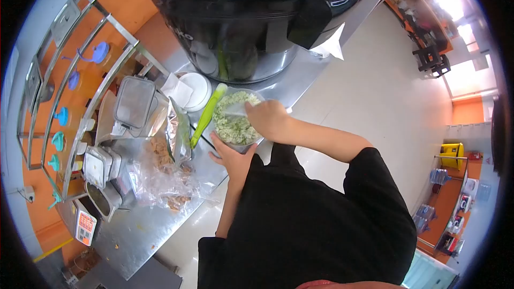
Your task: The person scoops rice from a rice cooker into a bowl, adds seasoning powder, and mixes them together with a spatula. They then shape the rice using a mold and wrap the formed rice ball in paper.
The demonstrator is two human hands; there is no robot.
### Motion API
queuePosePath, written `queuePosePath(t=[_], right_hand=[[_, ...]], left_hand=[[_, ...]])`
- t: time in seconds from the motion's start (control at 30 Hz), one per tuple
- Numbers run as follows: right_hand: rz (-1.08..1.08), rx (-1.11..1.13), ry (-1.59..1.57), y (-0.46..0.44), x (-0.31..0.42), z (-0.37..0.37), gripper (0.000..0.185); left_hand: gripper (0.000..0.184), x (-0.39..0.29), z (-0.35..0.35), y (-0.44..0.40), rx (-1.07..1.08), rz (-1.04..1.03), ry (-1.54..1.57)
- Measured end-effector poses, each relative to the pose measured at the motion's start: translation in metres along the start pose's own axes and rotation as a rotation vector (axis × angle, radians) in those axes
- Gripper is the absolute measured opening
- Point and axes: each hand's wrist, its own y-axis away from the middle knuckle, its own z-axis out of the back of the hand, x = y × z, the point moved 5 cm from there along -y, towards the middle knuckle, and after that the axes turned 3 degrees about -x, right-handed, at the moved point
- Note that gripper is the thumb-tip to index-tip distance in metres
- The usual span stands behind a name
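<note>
A clear bowl stands near the counter's edge, filled with a pale green, crumbly, grain-like food. My left hand grips the bowl's near side, thumb and fingers spread around its wall. Over the bowl, my right hand is closed on a pale, see-through flat scoop. The scoop's end rests in the food, and its grip is hidden by my fingers. A bright green long-handled tool lies just left of the bowl, apart from both hands.
A large black appliance stands behind the bowl. White round lids, a clear lidded container, a plastic bag with brown food and a scale sit on the metal counter. A metal rack lines the left.
</note>
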Motion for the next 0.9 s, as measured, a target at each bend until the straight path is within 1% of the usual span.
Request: queuePosePath(t=[0.03, 0.07, 0.13, 0.17, 0.27, 0.37, 0.47, 0.57, 0.6, 0.7, 0.77, 0.87, 0.9], right_hand=[[0.014, -0.094, -0.008, -0.008, -0.004, 0.005, 0.049], [0.029, -0.189, -0.02, -0.015, -0.006, 0.009, 0.048], [0.014, 0.005, 0.035, -0.036, -0.003, -0.003, 0.047], [0.009, 0.1, 0.066, -0.042, -0.001, -0.005, 0.047], [0.091, 0.218, 0.154, -0.024, 0.014, -0.014, 0.045], [0.085, 0.213, -0.016, -0.006, 0.002, -0.002, 0.043], [0.125, 0.199, -0.001, 0.017, 0.008, 0.021, 0.04], [0.096, 0.306, 0.059, 0.005, 0.017, -0.023, 0.038], [0.081, 0.204, -0.014, 0.004, 0.008, -0.016, 0.028], [-0.048, 0.284, -0.017, -0.005, -0.029, 0.004, 0.019], [-0.073, 0.115, -0.068, -0.012, -0.046, 0.025, 0.016], [-0.056, 0.159, 0.05, -0.052, -0.044, 0.011, 0.027], [0.02, 0.076, -0.003, -0.054, -0.038, -0.002, 0.032]], left_hand=[[0.12, -0.001, 0.003, -0.001, 0.012, 0.023, 0.032], [0.122, -0.002, 0.002, -0.003, 0.009, 0.004, 0.03], [0.126, -0.004, 0.001, -0.01, -0.001, -0.032, 0.021], [0.126, -0.004, 0.003, -0.015, 0.006, -0.018, 0.012], [0.125, -0.009, 0.008, -0.022, 0.009, 0.016, -0.007], [0.123, -0.01, 0.008, -0.023, -0.006, -0.009, -0.035], [0.121, -0.007, 0.005, -0.02, -0.034, -0.016, -0.031], [0.119, -0.002, 0.004, -0.022, -0.07, -0.044, -0.023], [0.119, -0.002, 0.004, -0.022, -0.08, -0.05, -0.023], [0.118, -0.005, 0.007, -0.021, -0.083, -0.059, -0.032], [0.118, -0.006, 0.009, -0.021, -0.079, -0.049, -0.033], [0.118, -0.005, 0.008, -0.022, -0.056, -0.035, -0.019], [0.118, -0.005, 0.008, -0.022, -0.06, -0.036, -0.019]])
